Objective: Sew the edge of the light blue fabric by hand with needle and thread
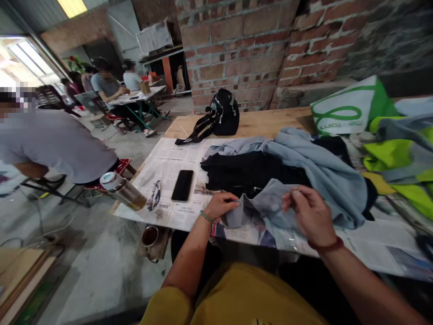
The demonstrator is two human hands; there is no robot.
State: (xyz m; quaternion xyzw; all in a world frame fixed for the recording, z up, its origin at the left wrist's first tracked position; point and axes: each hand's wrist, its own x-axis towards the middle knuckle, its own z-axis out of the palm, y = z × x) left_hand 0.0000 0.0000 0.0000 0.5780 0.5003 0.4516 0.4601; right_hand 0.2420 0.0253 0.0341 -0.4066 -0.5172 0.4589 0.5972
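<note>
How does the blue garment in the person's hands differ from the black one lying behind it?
The blue garment is pale, held by the left hand and right hand; the black garment is dark and untouched. The blue one drapes partly over the black one. Both lie crumpled on newspaper.

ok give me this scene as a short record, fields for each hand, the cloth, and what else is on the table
left hand: left hand pinches an edge of the grey-blue garment
right hand: right hand pinches the same garment edge further right
under the garment: black clothing, on newspaper
left of the hands: phone, glasses, bottle lying on its side
far side: black bag on the wooden table
right side: green and white bag, neon yellow cloth
nearby: a seated person to the left
</note>
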